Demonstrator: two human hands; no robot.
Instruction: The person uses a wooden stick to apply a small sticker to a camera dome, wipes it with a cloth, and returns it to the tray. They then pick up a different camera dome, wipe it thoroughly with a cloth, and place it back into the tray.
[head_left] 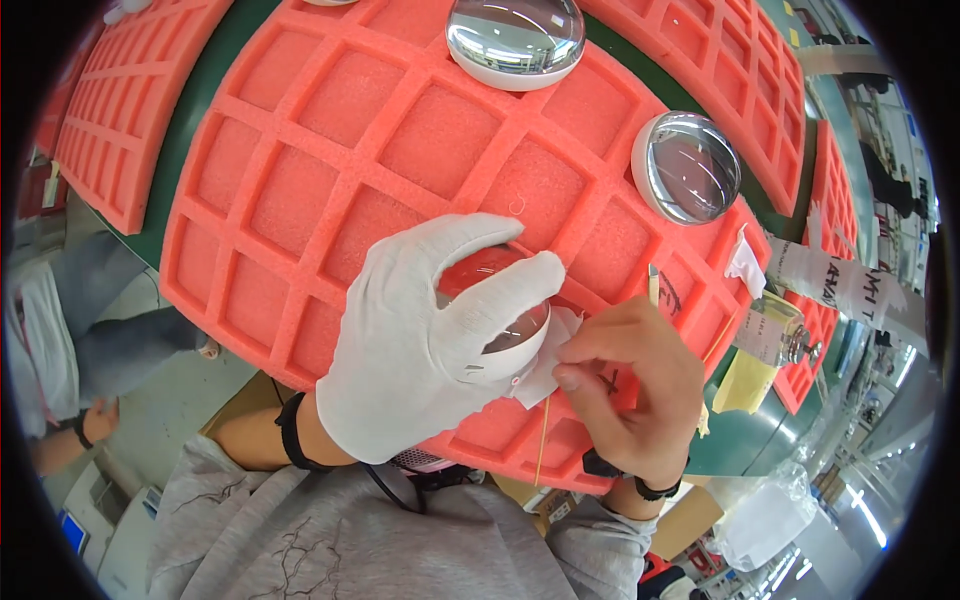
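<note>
My left hand, in a white glove, grips a clear domed glass lens with a white rim. Its thumb and fingers wrap round the dome and cover much of it. My bare right hand is closed, with thumb and index finger pinching a thin white wipe against the lens's right edge. A slim wooden stick lies below the wipe; whether it is held is unclear. Both hands are over a red foam tray with square pockets. Two similar lenses, one at the top and another at the right, sit on it.
More red foam trays stand at the left and upper right on a green table. On the right are a glass bottle with a metal top, a yellow cloth and a clear plastic bag. Another person's hand shows at far left.
</note>
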